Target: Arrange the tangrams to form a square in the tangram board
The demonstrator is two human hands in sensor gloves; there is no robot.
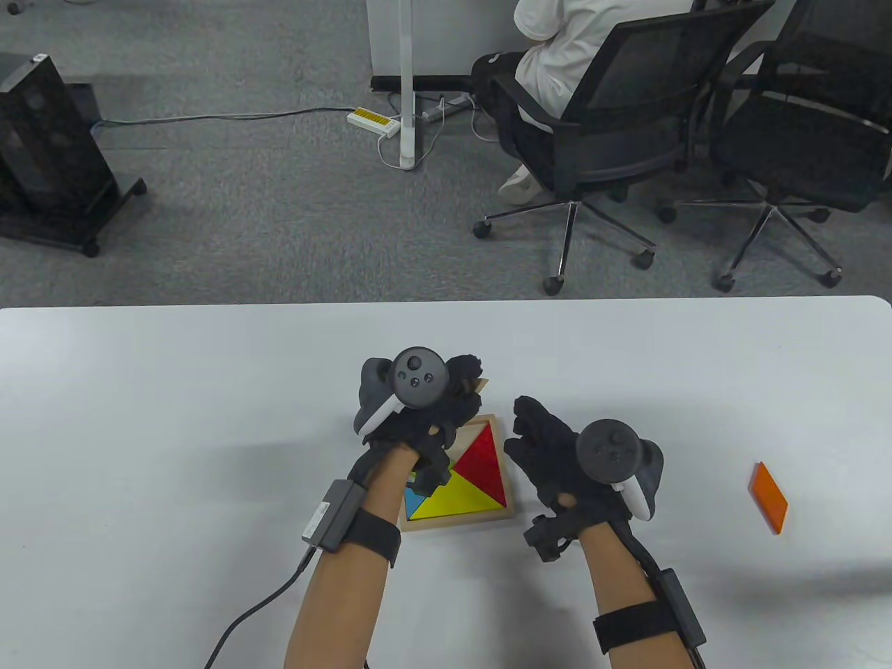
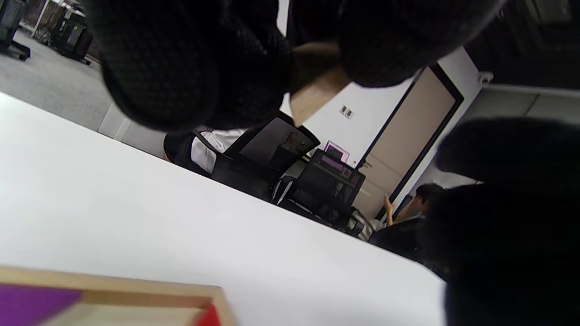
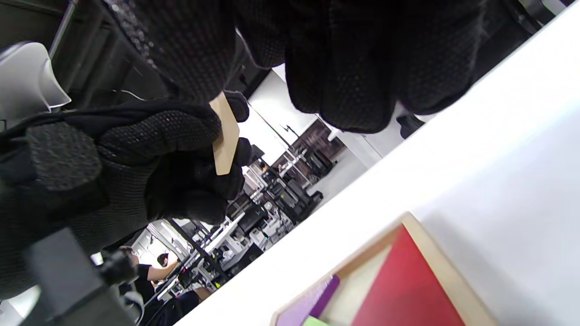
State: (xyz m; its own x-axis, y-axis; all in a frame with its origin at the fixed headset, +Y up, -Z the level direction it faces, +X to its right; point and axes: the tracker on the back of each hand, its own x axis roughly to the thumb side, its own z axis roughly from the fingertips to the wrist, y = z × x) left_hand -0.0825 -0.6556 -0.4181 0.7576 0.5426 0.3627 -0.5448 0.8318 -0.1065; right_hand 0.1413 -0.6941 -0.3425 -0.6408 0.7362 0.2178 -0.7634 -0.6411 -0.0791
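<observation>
The wooden tangram board (image 1: 512, 498) lies on the white table near its front edge. A red triangle (image 1: 483, 463), a yellow triangle (image 1: 463, 498) and a blue piece (image 1: 412, 503) sit in it; a purple piece (image 2: 27, 303) shows at its far side. My left hand (image 1: 465, 391) hovers over the board's far left part and pinches a flat tan piece (image 2: 312, 90), also seen as the tan piece (image 3: 225, 136) from the right wrist. My right hand (image 1: 533, 435) floats just right of the board, fingers relaxed and holding nothing. My left forearm hides the board's left part.
An orange parallelogram piece (image 1: 769, 497) lies alone on the table at the right. Beyond the table's far edge stand two office chairs (image 1: 613, 139), one with a seated person, and a black cart (image 1: 49, 153) at the left.
</observation>
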